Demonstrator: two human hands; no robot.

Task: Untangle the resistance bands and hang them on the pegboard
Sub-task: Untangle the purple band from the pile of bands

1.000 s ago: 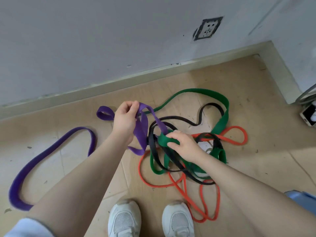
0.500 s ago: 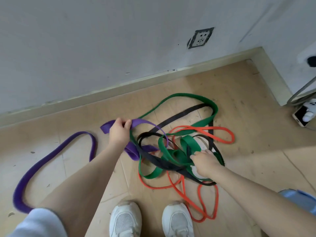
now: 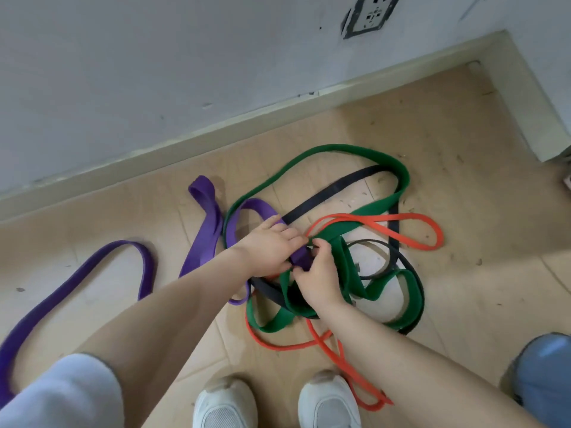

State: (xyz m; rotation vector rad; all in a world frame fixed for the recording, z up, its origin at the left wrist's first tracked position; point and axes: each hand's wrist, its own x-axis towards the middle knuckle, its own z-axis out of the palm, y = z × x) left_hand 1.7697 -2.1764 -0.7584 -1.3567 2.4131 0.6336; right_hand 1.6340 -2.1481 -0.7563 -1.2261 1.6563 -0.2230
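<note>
While both hands meet over the knot of bands on the tan floor (image 3: pixel 448 134), the work is still at the untangling stage; no pegboard is in view. The left hand (image 3: pixel 268 249) is closed around the purple band (image 3: pixel 204 239) where it dives into the heap, and the right hand (image 3: pixel 318 274) pinches at the same spot, its fingertips (image 3: pixel 319 242) curled against the purple strap and the green band (image 3: pixel 343 234) beside it. Most of the purple band already trails away from the knot toward the white sleeve (image 3: pixel 61 393), so it looks nearest to coming free. The black band (image 3: pixel 336 189) and the orange band (image 3: pixel 414 222) cross through the green loops on the far side of the knot from the sleeve. To do this well, I would hold the green strap down with the right hand and feed the purple loop back out through the gap, not yank it, since rubber straps likely grip each other and tighten when pulled.
</note>
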